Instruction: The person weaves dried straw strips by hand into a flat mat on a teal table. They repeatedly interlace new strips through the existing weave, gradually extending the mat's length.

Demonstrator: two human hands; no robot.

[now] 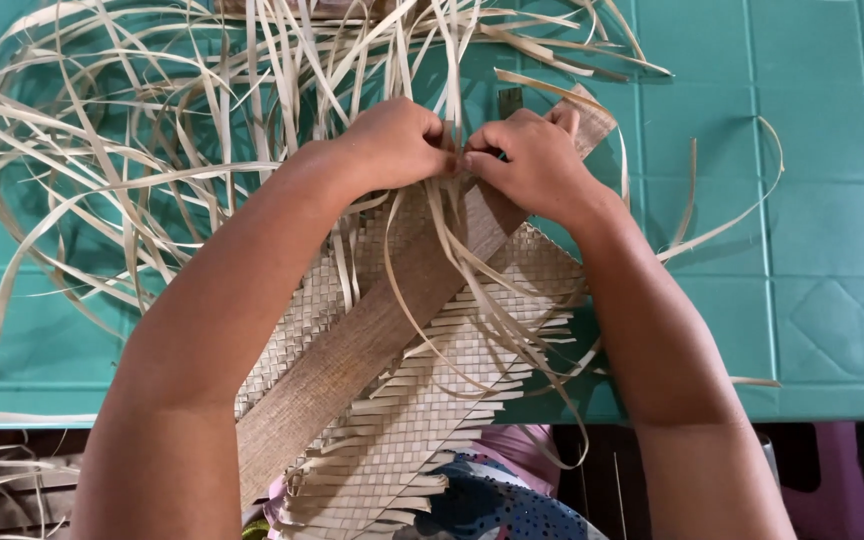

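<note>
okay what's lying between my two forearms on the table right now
In the head view, a woven mat of pale strips lies between the forearms, with a flat brown board slanting across it and loose strips trailing over both.

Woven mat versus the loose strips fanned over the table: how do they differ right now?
The woven mat is tightly interlaced into a flat checkered panel; the loose strips spread out curling and unwoven. The mat lies under a wooden board and hangs over the table's near edge; the strips sprawl across its far side. Both are the same pale straw colour, meeting where the left hand and right hand pinch.
</note>
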